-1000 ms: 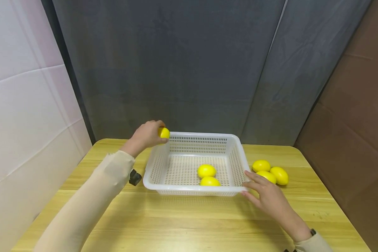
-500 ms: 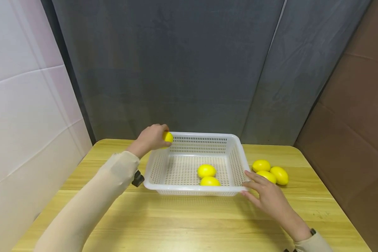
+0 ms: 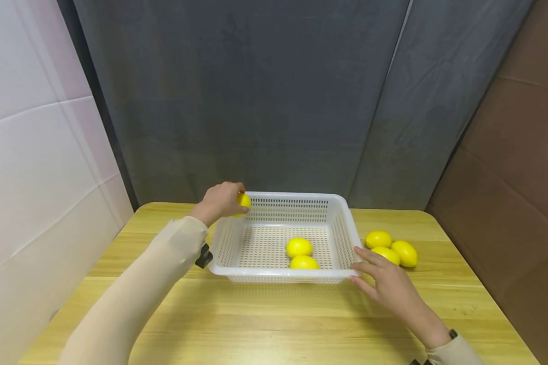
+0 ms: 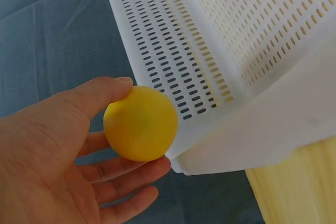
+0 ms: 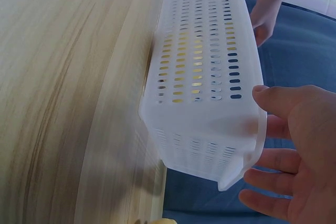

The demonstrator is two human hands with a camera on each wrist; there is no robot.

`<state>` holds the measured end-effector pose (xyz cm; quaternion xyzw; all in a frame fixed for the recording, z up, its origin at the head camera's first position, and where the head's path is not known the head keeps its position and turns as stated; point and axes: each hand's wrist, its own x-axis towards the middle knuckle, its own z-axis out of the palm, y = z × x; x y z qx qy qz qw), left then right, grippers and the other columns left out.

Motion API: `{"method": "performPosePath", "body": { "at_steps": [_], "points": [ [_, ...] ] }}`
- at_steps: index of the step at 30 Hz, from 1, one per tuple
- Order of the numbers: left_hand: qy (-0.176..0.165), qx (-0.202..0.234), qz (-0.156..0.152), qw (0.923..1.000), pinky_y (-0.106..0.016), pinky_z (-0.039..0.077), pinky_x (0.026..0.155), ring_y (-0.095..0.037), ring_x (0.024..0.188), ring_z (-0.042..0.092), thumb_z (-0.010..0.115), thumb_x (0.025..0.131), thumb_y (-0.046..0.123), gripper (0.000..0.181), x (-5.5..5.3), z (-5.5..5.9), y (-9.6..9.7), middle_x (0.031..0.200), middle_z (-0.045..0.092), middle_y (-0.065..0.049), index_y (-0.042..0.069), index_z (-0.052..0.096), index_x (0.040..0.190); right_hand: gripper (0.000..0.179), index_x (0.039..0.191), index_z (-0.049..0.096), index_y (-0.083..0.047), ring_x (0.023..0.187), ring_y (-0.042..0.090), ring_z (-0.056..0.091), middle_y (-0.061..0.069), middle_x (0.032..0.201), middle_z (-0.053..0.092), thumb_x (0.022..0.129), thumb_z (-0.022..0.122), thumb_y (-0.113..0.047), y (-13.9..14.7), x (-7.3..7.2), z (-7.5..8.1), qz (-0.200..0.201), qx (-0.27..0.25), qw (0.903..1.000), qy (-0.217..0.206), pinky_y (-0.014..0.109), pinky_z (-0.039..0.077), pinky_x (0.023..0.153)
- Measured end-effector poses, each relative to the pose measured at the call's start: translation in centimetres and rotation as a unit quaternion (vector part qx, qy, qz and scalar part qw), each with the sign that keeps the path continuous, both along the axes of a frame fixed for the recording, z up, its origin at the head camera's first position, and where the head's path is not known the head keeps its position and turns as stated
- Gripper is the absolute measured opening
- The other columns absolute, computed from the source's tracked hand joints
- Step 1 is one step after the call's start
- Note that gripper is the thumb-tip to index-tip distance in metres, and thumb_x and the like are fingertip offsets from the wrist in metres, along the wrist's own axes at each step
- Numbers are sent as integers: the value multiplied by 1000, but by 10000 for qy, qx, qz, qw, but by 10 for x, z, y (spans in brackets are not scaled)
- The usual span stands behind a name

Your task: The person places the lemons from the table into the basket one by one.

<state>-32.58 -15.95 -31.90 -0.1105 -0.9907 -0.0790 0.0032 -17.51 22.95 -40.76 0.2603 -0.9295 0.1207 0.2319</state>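
In the head view my left hand [image 3: 221, 200] grips a yellow lemon [image 3: 244, 203] at the back left corner of a white plastic basket [image 3: 285, 272]. The left wrist view shows the thumb on one side of that lemon [image 4: 140, 123] and curled fingers on the other, close to the slotted wall [image 4: 157, 45]. My right hand [image 3: 388, 284] holds the basket's front right corner; in the right wrist view its thumb lies on the near side of the rim and the fingers reach behind it. Two lemons, a rear one [image 3: 299, 247] and a front one [image 3: 304, 262], lie inside the basket.
Three more lemons [image 3: 405, 253] sit in a cluster on the wooden table [image 3: 274, 324], right of the basket and beside my right hand. A grey curtain [image 3: 255, 101] hangs behind the table, with a white panel [image 3: 50, 167] on the left and a brown one [image 3: 507, 177] on the right.
My left hand has moved slightly right and down with its lemon, over the basket's back left corner. The right hand, the basket and the other lemons have stayed put.
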Motion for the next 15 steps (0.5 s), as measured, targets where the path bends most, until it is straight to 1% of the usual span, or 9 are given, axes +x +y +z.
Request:
{"method": "performPosePath", "body": {
  "at_steps": [3, 8, 15],
  "points": [
    [-75, -29, 47, 10000, -45, 56, 88, -30, 98, 62, 74, 85, 37, 57, -2, -1, 1, 124, 67, -15, 7, 59, 131, 28, 101, 78, -14, 115, 34, 67, 13, 134, 65, 80, 81, -32, 0, 0, 0, 2, 6, 10000, -16, 49, 58, 90],
    [-102, -108, 64, 9999, -44, 56, 88, -29, 97, 61, 73, 84, 36, 55, -6, -4, 2, 121, 68, -14, 7, 59, 129, 28, 101, 78, -14, 115, 34, 67, 14, 134, 65, 80, 81, -32, 0, 0, 1, 19, -21, 10000, -9, 49, 57, 90],
    [-133, -161, 92, 9997, -44, 55, 88, -29, 96, 61, 72, 84, 36, 53, -8, -3, 5, 120, 68, -13, 7, 60, 127, 28, 101, 78, -14, 116, 34, 67, 13, 134, 65, 80, 81, -32, -1, -1, 0, -4, -24, 10000, -24, 49, 58, 90]
  ]
}}
